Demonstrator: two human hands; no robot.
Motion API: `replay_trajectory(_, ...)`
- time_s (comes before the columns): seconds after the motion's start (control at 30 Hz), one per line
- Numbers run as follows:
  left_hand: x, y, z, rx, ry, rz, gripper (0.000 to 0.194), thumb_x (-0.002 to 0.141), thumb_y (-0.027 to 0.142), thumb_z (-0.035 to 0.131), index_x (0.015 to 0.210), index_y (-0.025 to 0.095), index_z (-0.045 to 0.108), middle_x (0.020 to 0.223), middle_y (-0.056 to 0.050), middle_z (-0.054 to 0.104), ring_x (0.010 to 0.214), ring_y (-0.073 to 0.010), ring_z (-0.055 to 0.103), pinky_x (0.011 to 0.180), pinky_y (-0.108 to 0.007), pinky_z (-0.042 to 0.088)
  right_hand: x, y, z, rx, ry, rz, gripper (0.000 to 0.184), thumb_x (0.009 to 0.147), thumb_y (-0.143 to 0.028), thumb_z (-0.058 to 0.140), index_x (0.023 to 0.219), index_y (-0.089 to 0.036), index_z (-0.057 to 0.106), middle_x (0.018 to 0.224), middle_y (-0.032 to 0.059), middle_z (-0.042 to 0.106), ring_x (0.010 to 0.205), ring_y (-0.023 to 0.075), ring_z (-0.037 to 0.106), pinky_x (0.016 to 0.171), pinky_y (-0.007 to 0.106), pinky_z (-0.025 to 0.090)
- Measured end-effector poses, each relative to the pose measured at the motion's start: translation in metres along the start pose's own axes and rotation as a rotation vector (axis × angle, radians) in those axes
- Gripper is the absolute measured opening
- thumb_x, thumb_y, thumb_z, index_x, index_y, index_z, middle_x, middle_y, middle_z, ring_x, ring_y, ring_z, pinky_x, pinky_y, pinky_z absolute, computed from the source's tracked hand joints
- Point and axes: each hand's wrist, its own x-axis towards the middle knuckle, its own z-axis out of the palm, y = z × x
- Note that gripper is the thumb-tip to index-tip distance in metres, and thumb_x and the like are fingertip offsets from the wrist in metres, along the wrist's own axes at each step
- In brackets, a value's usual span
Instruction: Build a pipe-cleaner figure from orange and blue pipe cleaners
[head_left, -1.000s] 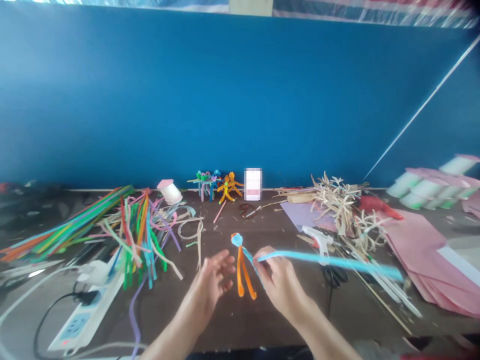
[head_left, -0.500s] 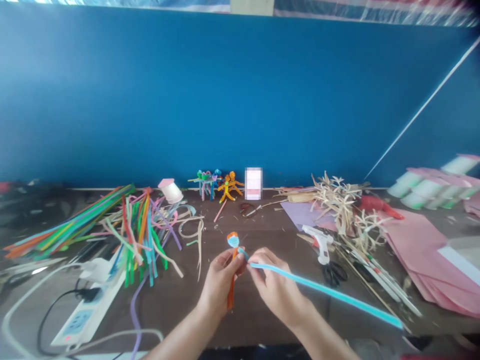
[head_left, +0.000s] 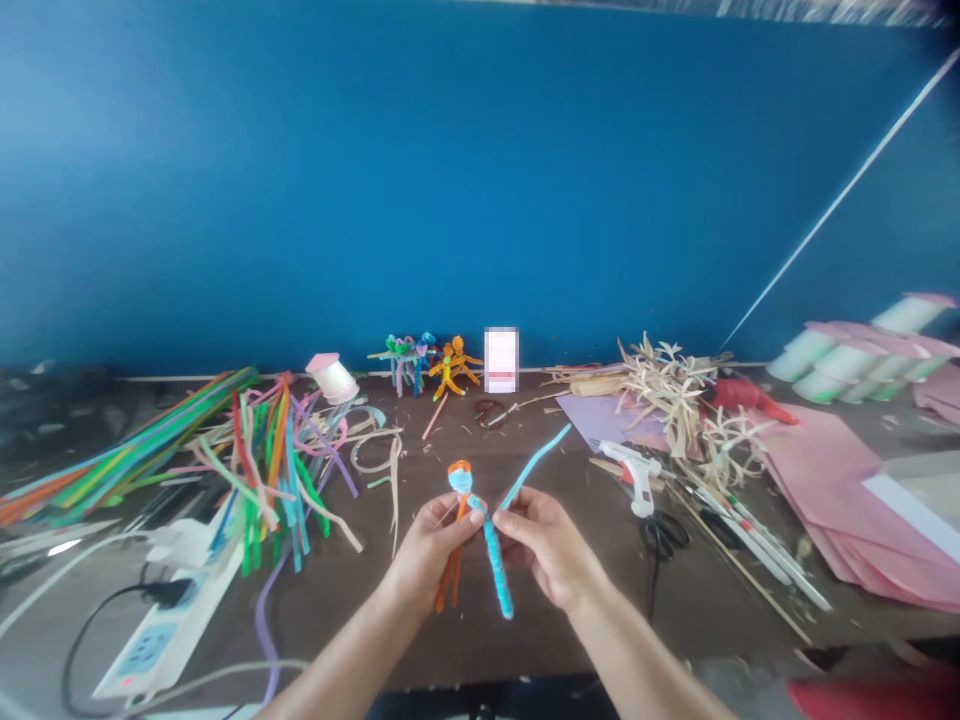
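Observation:
My left hand (head_left: 430, 548) grips a small pipe-cleaner figure (head_left: 459, 500) with an orange-and-blue head and orange legs hanging below my fingers. A light-blue pipe cleaner (head_left: 494, 560) is twisted onto the figure just under its head. Its coiled length hangs down between my hands, and a thinner free end (head_left: 535, 466) rises to the upper right. My right hand (head_left: 544, 548) pinches this blue pipe cleaner close to the figure, and the two hands nearly touch.
A heap of multicoloured pipe cleaners (head_left: 270, 470) lies to the left, near a white power strip (head_left: 169, 630). To the right are a hot glue gun (head_left: 637, 475), black-handled scissors (head_left: 663, 535), dry straw strips (head_left: 667, 390) and pink paper sheets (head_left: 832, 500). Finished figures (head_left: 427, 365) stand against the blue wall (head_left: 480, 180).
The blue pipe cleaner, long and straight a moment ago, now wraps the figure, with its coil hanging down and one end pointing up. My hands have come closer together.

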Motion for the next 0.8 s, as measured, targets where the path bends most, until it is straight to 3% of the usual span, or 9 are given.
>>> replay_trajectory(0.13,-0.002,-0.004,0.002,-0.112,-0.015,-0.036,0.021,0.057,0.026,0.073,0.068,0.014,0.060,0.056,0.002,0.055,0.049,-0.0089,0.050,0.045,-0.020,0.043,0.001,0.004,0.002,0.238,-0.035,0.100,0.015,0.065,-0.024,0.063,0.068,-0.016,0.050,0.050,-0.0041,0.055,0.043,0.0103,0.052,0.043,0.021,0.042)
replay_trajectory(0.27,-0.005,-0.005,0.010,-0.215,-0.039,-0.060,0.025,0.058,0.028,0.073,0.068,0.014,0.054,0.049,0.005,0.049,0.041,-0.0088,0.047,0.038,-0.020,0.040,0.000,0.003,0.008,0.345,-0.033,0.099,0.013,0.066,-0.024,0.061,0.069,-0.017,0.050,0.049,-0.0042,0.054,0.041,0.0112,0.052,0.039,0.021,0.041)
replay_trajectory(0.37,-0.006,-0.006,0.021,-0.352,-0.019,-0.089,0.026,0.061,0.029,0.071,0.067,0.016,0.049,0.047,0.007,0.045,0.039,-0.0072,0.047,0.039,-0.019,0.040,0.002,0.004,0.012,0.370,0.040,0.045,0.017,0.065,-0.026,0.064,0.073,-0.018,0.052,0.048,-0.0052,0.053,0.040,0.0109,0.051,0.038,0.020,0.040)
replay_trajectory(0.6,0.004,-0.013,0.032,-0.440,0.186,-0.093,0.029,0.063,0.030,0.069,0.070,0.017,0.044,0.050,0.007,0.047,0.038,-0.0074,0.048,0.039,-0.019,0.037,0.016,0.026,0.014,0.186,0.299,-0.210,0.022,0.062,-0.030,0.071,0.065,-0.016,0.054,0.046,-0.0057,0.050,0.035,0.0049,0.039,0.035,0.017,0.029)
replay_trajectory(0.8,0.006,-0.020,0.034,-0.415,0.292,-0.012,0.026,0.063,0.029,0.070,0.071,0.018,0.048,0.053,0.008,0.050,0.043,-0.0059,0.050,0.045,-0.017,0.037,0.016,0.044,0.017,0.003,0.402,-0.294,0.021,0.067,-0.034,0.067,0.062,-0.016,0.058,0.048,-0.0036,0.052,0.042,0.0086,0.044,0.039,0.019,0.034)
